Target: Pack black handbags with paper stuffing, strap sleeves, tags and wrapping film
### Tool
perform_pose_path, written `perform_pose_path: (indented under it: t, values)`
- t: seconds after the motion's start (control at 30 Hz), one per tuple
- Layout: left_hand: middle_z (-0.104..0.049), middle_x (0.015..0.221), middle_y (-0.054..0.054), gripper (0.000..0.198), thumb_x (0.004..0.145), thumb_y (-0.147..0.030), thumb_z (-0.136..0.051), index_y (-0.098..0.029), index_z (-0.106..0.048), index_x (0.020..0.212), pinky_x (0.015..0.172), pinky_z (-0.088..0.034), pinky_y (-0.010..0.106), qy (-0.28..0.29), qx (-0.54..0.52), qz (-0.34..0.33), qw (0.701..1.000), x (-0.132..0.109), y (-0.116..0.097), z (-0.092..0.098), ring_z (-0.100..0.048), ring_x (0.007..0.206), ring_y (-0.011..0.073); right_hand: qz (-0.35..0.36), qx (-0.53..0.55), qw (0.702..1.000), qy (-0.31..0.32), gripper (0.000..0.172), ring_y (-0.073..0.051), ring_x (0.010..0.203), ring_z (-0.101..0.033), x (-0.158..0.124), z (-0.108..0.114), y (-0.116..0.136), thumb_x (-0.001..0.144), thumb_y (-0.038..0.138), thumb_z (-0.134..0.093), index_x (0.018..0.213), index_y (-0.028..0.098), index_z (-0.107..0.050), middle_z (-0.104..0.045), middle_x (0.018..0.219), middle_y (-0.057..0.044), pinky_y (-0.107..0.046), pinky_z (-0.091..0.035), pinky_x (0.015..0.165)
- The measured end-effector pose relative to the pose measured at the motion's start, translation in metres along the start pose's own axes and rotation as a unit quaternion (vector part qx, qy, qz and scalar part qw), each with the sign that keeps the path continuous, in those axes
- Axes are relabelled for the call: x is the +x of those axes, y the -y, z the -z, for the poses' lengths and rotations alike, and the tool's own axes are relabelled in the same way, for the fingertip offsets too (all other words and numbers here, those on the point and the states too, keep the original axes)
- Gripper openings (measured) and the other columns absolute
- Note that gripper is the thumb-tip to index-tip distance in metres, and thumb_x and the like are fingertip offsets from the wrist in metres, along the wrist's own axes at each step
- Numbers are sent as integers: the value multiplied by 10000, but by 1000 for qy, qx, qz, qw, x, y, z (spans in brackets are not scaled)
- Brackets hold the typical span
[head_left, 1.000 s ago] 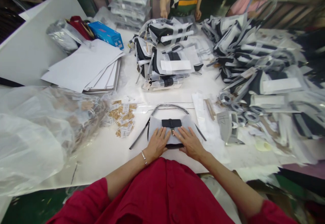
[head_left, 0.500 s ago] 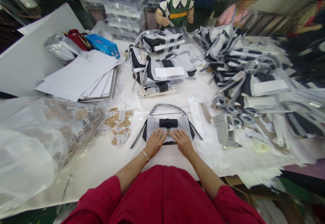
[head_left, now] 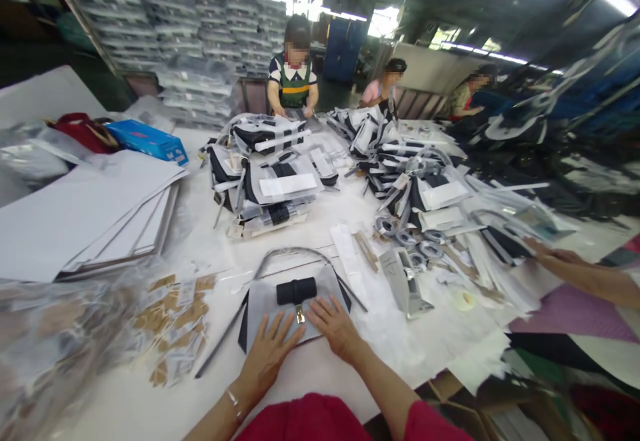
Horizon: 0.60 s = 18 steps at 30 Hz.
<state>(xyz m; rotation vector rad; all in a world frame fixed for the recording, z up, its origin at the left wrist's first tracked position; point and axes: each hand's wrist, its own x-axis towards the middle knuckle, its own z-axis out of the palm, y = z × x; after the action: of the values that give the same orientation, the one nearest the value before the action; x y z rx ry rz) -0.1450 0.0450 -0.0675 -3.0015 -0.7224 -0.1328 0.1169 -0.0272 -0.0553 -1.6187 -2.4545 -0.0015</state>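
A handbag (head_left: 289,298) with a grey front, black sides and a dark roll across its middle lies flat on the white table before me. Its wrapped handle (head_left: 295,252) arches away from me, and a gold clasp (head_left: 300,314) shows at the centre. My left hand (head_left: 270,351) rests on the lower left of the front, fingers stretched and spread. On the lower right lies my right hand (head_left: 336,328), also flat with fingers apart. The clasp sits between the two hands. Loose straps stick out at both sides of the bag.
Brown tags (head_left: 173,324) lie to the left, near white boards (head_left: 95,208) and a blue box (head_left: 147,140). Wrapped bags (head_left: 280,181) are heaped beyond. A grey tape dispenser (head_left: 404,281) stands at the right. Another person's arm (head_left: 585,274) reaches in from the right; more people work across the table.
My view has tilted up and swung right, bringing ceiling lights and the arm at the right into view. Both hands stay flat on the handbag.
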Motion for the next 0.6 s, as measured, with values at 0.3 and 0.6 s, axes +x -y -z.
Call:
perform_pose_path:
  t: [0.3,0.6]
  values:
    - [-426,1507,16,707,871,-43,-374,-400,-304,1477,1099,-330,557,-65,31,-12,997,10,5,3,-448,1342,284,-32,20,999,33,554,-243,1403,-337,14,14,5,914,125,-439,1453,241,-389,-468,1478,-73,-561,-223,1181]
    - [-439,1494,57,522,947,-162,-346,-336,-437,1431,1056,-382,575,-41,-11,-5,999,16,4,22,-437,1350,318,-214,38,971,-99,602,-286,1423,-308,-38,45,86,868,105,-416,1467,135,-358,-474,1459,-139,-590,-227,1175]
